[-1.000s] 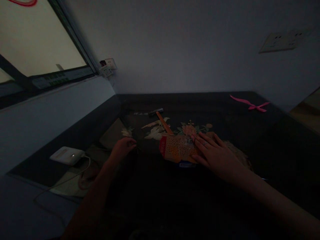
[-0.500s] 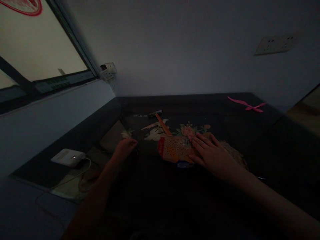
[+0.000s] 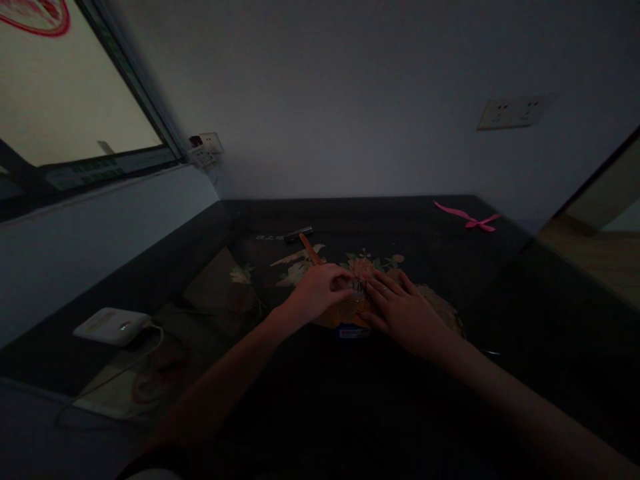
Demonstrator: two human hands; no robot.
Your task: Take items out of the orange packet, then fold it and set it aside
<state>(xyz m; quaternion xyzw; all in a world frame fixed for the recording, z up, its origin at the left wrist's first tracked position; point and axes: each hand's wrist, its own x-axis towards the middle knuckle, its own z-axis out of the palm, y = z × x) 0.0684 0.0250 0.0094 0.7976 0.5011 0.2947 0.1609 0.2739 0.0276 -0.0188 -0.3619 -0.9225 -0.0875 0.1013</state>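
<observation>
- Left hand [image 3: 323, 291]: held over the left part of the packet, fingers curled, thumb and forefinger brought near each other beside the small dark slim pieces; whether anything is pinched in the grip cannot be told.
- Right hand [image 3: 403, 313]: laid on the right part of the packet, its grip spread, fingers extended and thumb set apart; a ring is worn on one finger.
- Orange and tan dotted packet with a blue label [image 3: 350, 312]: placed on the counter beneath both hands, partly covered by them.
- Small dark slim pieces [image 3: 358, 287]: seen on the packet between the hands; their exact kind cannot be made out.
- Hammer with metal head and orange-brown handle [image 3: 310, 249]: laid on the counter beyond the left hand, head pointed away, the near end of the handle hidden.
- Tan patterned piece [image 3: 440, 305]: partly hidden behind the right hand.
- Dark glossy counter [image 3: 400, 230]: decorated with a pale bird and pink flowers.
- Bright pink ribbon [image 3: 470, 220]: laid near the far right corner.
- White rectangular device [image 3: 113, 326]: set at the left, joined to a pale cable [image 3: 159, 340].
- White wall sockets [image 3: 510, 113]: mounted on the wall at the right.
</observation>
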